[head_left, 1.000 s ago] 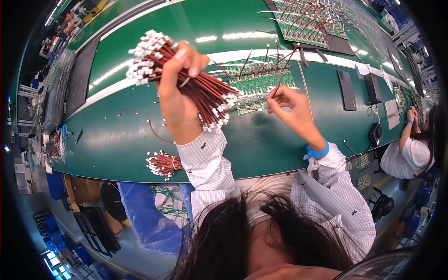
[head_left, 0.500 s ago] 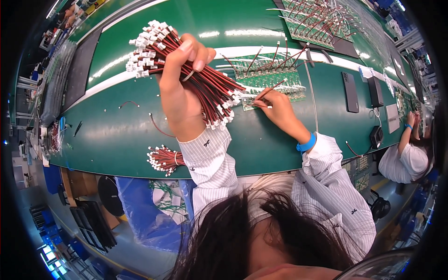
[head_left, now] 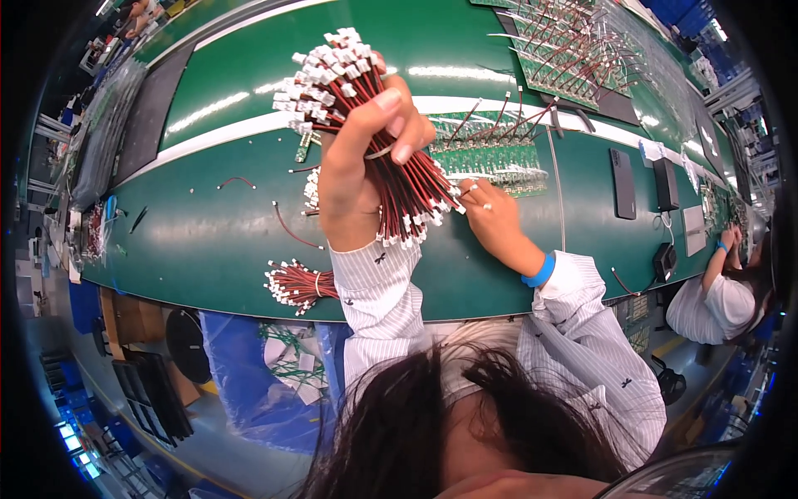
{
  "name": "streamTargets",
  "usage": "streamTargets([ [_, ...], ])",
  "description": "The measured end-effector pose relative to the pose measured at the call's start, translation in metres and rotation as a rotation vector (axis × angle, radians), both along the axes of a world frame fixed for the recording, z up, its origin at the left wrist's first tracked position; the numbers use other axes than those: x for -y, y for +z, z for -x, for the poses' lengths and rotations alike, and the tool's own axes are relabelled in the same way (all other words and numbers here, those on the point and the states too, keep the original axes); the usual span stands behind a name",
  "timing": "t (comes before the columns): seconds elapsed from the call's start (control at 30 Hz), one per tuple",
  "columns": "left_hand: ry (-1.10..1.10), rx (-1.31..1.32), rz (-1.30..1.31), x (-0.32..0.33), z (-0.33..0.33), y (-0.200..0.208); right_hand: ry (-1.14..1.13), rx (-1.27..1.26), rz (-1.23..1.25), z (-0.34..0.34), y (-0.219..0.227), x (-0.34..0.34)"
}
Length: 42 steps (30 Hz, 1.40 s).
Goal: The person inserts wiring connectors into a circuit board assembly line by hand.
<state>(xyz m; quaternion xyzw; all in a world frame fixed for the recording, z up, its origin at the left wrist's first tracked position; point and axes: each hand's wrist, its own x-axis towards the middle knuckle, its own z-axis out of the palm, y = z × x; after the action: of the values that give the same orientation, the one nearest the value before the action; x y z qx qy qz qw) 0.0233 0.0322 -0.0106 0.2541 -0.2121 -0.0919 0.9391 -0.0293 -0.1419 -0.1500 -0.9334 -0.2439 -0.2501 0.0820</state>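
Note:
My left hand (head_left: pixel 366 141) is closed round a thick bundle of red-and-black cables (head_left: pixel 407 187) with white connectors at both ends, held up over the bench. A pale tie circles the bundle just below my fingers. At the bundle's lower right end, my right hand (head_left: pixel 495 224) is closed in a pinch. A small white connector (head_left: pixel 488 205) shows at its fingers; the rest of that cable is hidden. Just beyond lies a green circuit board panel (head_left: pixel 507 154) with several cables standing up from it and white strips across it.
A second tied cable bundle (head_left: pixel 295 283) lies at the bench's front edge, loose cables (head_left: pixel 293 229) nearby. Farther back right stands another wired board panel (head_left: pixel 565 62). A phone (head_left: pixel 622 175) and dark box (head_left: pixel 667 185) lie right. A co-worker (head_left: pixel 715 291) sits at far right.
The bundle in my left hand has shifted right, partly covering the near board panel. My right hand has moved slightly down to the bundle's end; the cable sticking up from its fingers no longer shows.

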Motion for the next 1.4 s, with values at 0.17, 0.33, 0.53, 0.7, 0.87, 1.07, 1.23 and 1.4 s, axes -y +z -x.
streamTargets([
  [0.17, -0.044, -0.002, -0.085, 0.010, 0.005, 0.005, 0.047, -0.058, -0.075, -0.007, 0.000, 0.013],
  [0.33, 0.065, 0.073, -0.430, 0.011, 0.010, 0.003, -0.055, -0.517, -0.191, 0.009, 0.073, 0.030],
  [0.53, 0.145, 0.274, -0.541, 0.054, 0.013, -0.012, 0.053, -0.047, -0.877, 0.029, 0.156, 0.016],
  [0.7, 0.133, 0.352, -0.586, 0.082, 0.025, -0.005, 0.038, 0.070, -0.754, 0.025, 0.160, 0.033],
  [0.87, 0.130, 0.329, -0.529, 0.083, 0.021, -0.009, 0.050, -0.220, -0.994, 0.027, 0.171, 0.037],
  [1.07, 0.152, 0.337, -0.484, 0.084, 0.022, -0.011, -0.003, -0.178, -0.996, 0.032, 0.172, 0.043],
  [1.23, 0.183, 0.382, -0.501, 0.084, 0.032, -0.007, 0.029, -0.234, -0.730, 0.029, 0.158, 0.057],
  [1.4, 0.192, 0.393, -0.572, 0.089, 0.025, -0.016, 0.047, -0.264, -0.718, 0.027, 0.162, 0.055],
])
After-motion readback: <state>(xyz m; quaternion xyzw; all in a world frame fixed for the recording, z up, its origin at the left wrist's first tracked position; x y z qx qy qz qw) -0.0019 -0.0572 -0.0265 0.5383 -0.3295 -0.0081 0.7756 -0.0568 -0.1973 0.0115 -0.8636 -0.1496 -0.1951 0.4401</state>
